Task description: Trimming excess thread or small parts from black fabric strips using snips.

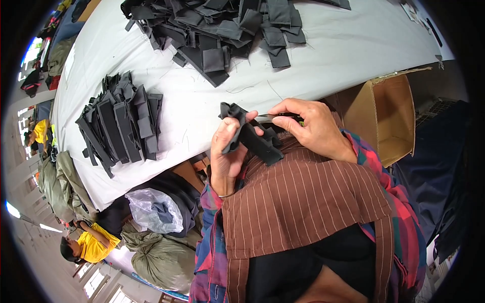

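My left hand (227, 151) is closed around a folded black fabric strip (260, 143), whose lower end hangs over the brown striped apron (303, 202). Close by on the right, my right hand (318, 126) pinches a small dark pointed tool (268, 116), which looks like thread snips; most of it is hidden in the palm. The tool's tip points left toward the fabric. Both hands are at the near edge of a table covered in white cloth (187, 106).
A large loose heap of black fabric pieces (217, 30) lies at the far side. Another pile of black strips (118, 121) lies left. An open cardboard box (394, 116) stands right. Below the table's left edge are a clear plastic bag (154, 209) and an olive bundle (161, 257). People in yellow work beyond.
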{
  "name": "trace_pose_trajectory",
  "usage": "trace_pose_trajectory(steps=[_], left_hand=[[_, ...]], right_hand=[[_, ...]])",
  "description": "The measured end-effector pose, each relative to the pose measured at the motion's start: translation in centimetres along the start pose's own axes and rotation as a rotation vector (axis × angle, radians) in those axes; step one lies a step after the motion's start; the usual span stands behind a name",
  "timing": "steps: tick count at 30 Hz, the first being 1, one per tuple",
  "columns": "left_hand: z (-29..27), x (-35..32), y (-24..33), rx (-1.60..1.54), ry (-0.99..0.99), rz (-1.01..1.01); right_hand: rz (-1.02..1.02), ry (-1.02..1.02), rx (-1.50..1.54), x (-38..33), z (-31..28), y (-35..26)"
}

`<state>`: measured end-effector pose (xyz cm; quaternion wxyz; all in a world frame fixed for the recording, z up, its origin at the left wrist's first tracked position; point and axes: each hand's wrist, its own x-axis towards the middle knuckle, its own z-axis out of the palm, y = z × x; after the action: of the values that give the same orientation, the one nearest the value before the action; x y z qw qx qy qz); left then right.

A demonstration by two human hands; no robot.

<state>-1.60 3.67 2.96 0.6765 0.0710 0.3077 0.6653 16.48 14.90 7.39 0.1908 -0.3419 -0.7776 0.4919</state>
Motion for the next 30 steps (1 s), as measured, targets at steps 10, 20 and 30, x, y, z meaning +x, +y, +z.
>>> trace_pose_trajectory(steps=[10, 20, 30], left_hand=[[1.1, -0.1, -0.2, 0.241, 0.107, 0.024], [1.8, -0.1, -0.3, 0.326, 0.118, 0.034], [2.1, 0.0, -0.3, 0.365, 0.116, 0.030]], right_hand=[[-0.107, 0.089, -0.050, -0.1, 1.4, 0.9], [-0.121, 0.061, -0.111, 0.1, 1.3, 0.0], [-0.192, 0.106, -0.184, 0.1, 1.5, 0.3]])
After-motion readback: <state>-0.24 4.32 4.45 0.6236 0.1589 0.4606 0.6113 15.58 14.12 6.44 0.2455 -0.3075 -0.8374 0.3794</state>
